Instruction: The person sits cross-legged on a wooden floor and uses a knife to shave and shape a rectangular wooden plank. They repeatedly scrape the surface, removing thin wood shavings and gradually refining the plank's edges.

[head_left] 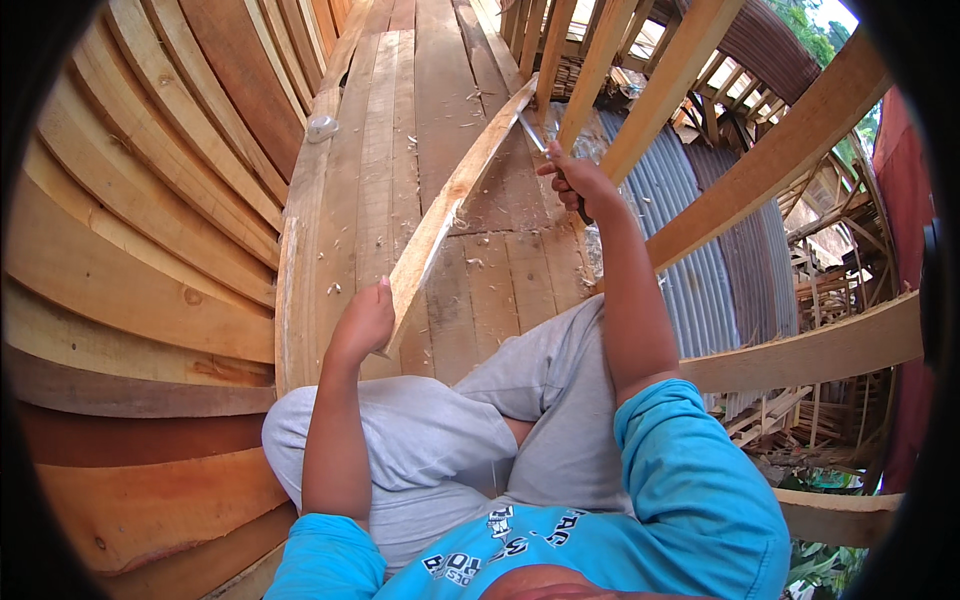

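Observation:
My left hand (362,322) is closed round the near end of a long, narrow wooden strip (450,195), just above my left knee. The strip slants away to the far right across the plank floor, with a pale, freshly cut edge along its side. In my right hand (580,180) is a knife (532,131), its dark handle showing below the fist. Its blade points toward the strip's far end; whether it touches the wood I cannot tell.
Curled shavings lie scattered over the plank floor (390,150). Upright boards (150,230) form a wall on the left. Wooden posts (790,150) line the right side, with corrugated metal sheets (690,240) beyond. A small clear container (322,128) stands near the left wall.

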{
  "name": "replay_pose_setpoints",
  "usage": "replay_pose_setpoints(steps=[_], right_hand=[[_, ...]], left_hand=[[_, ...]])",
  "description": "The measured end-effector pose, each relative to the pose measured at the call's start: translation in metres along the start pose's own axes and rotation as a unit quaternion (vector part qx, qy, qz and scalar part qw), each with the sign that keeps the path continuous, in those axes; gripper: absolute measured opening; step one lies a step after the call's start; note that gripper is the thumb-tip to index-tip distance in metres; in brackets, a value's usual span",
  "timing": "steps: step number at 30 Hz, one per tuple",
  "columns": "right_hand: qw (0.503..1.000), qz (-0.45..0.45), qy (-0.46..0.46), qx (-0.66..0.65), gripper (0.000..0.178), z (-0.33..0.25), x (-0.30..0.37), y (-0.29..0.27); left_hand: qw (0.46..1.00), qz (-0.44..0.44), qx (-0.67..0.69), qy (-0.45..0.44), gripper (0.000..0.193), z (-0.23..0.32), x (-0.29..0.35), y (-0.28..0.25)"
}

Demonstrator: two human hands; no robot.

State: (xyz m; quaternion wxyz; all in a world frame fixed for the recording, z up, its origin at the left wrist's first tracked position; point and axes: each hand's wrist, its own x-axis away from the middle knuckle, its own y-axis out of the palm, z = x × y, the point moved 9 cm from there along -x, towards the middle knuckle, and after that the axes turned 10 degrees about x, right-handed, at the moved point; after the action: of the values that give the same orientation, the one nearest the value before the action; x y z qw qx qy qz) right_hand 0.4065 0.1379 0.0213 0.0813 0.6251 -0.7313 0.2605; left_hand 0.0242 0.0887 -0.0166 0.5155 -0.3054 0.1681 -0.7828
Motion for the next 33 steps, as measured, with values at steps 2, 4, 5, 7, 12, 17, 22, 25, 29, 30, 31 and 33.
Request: replay_pose_setpoints(steps=[2,4,5,7,12,17,22,25,29,30,31,33], right_hand=[[0.988,0.153,-0.009,0.015,0.051,0.001,0.005,-0.024],[0.979,0.202,0.013,-0.009,0.044,0.013,0.005,-0.03],[0.981,0.193,0.019,0.017,0.042,0.017,0.0,-0.027],[0.982,0.174,0.033,0.071,0.038,0.024,-0.009,-0.018],[0.947,0.154,-0.182,0.215,0.033,0.01,-0.025,0.029],[0.934,0.081,-0.21,0.277,0.035,0.002,-0.017,0.093],[0.869,0.052,-0.298,0.391,0.043,-0.023,0.025,0.128],[0.85,0.091,-0.287,0.433,0.05,-0.023,0.029,0.141],[0.859,0.181,-0.299,0.374,0.058,-0.015,0.015,0.136],[0.875,0.17,-0.28,0.356,0.061,-0.012,0.01,0.136],[0.89,0.159,-0.26,0.338,0.063,-0.008,0.005,0.135],[0.908,0.126,-0.212,0.34,0.066,-0.001,-0.008,0.134]], left_hand=[[1.0,0.005,0.002,0.005,0.059,-0.001,0.001,0.0],[1.0,0.012,0.002,0.011,0.059,-0.001,0.003,0.0],[1.0,0.011,0.004,0.012,0.059,-0.001,0.002,0.001],[1.0,0.008,0.01,0.013,0.059,-0.005,0.001,0.001],[0.993,-0.017,0.118,-0.019,0.061,-0.007,0.002,0.006],[0.974,-0.023,0.213,-0.072,0.059,-0.016,0.006,0.007],[0.94,-0.079,0.31,-0.12,0.053,-0.023,0.007,0.017],[0.93,-0.079,0.338,-0.117,0.046,-0.025,0.004,0.019],[0.925,-0.084,0.357,-0.1,0.045,-0.024,0.001,0.025],[0.924,-0.081,0.362,-0.094,0.045,-0.026,0.0,0.025],[0.923,-0.079,0.367,-0.088,0.045,-0.024,0.0,0.025],[0.924,-0.101,0.351,-0.112,0.048,-0.024,0.002,0.028]])
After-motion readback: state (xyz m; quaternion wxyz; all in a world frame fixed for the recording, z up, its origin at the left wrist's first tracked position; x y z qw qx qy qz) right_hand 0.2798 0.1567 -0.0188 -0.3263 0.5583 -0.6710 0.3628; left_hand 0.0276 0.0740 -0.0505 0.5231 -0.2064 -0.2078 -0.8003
